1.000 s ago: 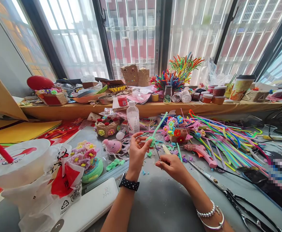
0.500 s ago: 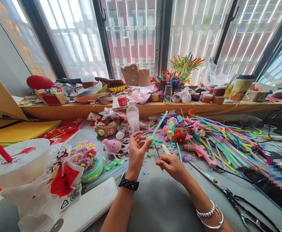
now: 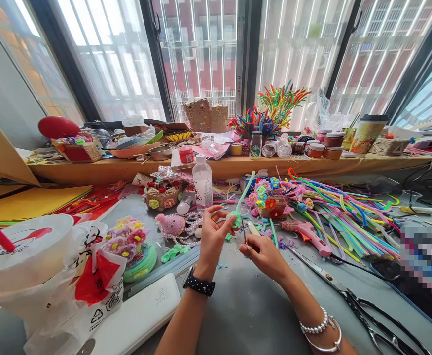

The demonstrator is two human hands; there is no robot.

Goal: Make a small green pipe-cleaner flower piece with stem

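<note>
My left hand (image 3: 213, 236) pinches a light green pipe cleaner (image 3: 244, 194) between thumb and fingers. One end is bunched into a fuzzy curl at the fingertips, and the long straight end sticks up and to the right. In my right hand (image 3: 263, 255), closed fingers grip a thin dark metal tool (image 3: 242, 228). Its slim tip reaches up beside the curl's right edge; I cannot tell whether it touches. The tool's handle is hidden in the fingers. Just beyond the hands are a pink crocheted piece (image 3: 172, 225), strings of beads, and green and purple pipe cleaner scraps.
Large scissors (image 3: 340, 285) and a pink glue gun (image 3: 308, 234) lie to the right, before a heap of pipe cleaners (image 3: 356, 222). A white power bank (image 3: 145, 310) and a bagged drink cup (image 3: 27, 246) stand left. A water bottle (image 3: 202, 185) is behind.
The thin tool has tilted more upright, its tip rising along the right side of the green curl. My left hand has shifted slightly rightward with the pipe cleaner.
</note>
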